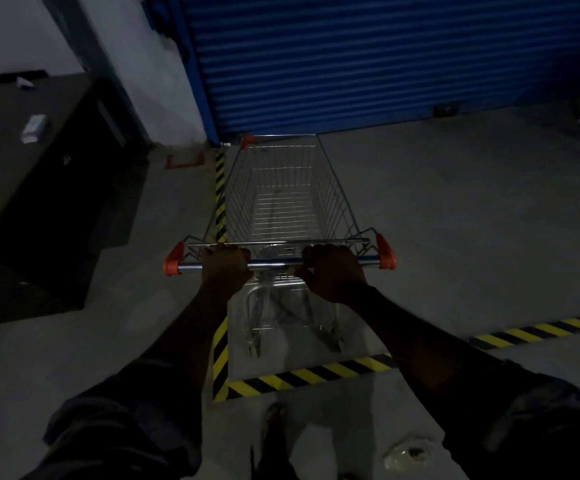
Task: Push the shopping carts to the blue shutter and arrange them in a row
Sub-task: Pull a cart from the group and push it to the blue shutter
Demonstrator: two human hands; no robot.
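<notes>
Now both hands, left hand [225,268] and right hand [333,271], are gripping with curled fingers the handle bar [274,264] of the shopping cart [281,202], whose front end is standing near the blue shutter's [368,60] bottom-left corner.

One wide-angle camera, worn on the person's head, looks forward and steeply down from standing height. It sits close behind the shopping cart [333,195], facing along it toward the blue shutter [368,57] just beyond.
</notes>
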